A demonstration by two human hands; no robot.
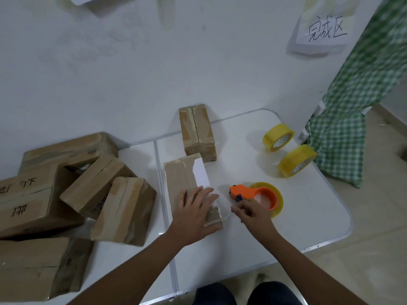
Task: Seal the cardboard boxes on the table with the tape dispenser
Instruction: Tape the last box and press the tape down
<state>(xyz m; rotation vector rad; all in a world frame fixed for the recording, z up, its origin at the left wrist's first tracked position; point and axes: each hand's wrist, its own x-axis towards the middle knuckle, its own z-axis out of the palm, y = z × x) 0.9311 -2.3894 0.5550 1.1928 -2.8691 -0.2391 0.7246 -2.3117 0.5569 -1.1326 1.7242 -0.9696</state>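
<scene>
Left hand (195, 209), fingers flat, presses the cardboard box (187, 183); right hand (250, 211) beside it pinches tape drawn from the orange tape dispenser (256, 195) just beyond.

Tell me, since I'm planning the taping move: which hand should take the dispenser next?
Right. The right hand is already at the orange dispenser, apparently pinching the tape end by its nose. The left hand lies flat on the box, steadying it, and should probably stay there.
</scene>
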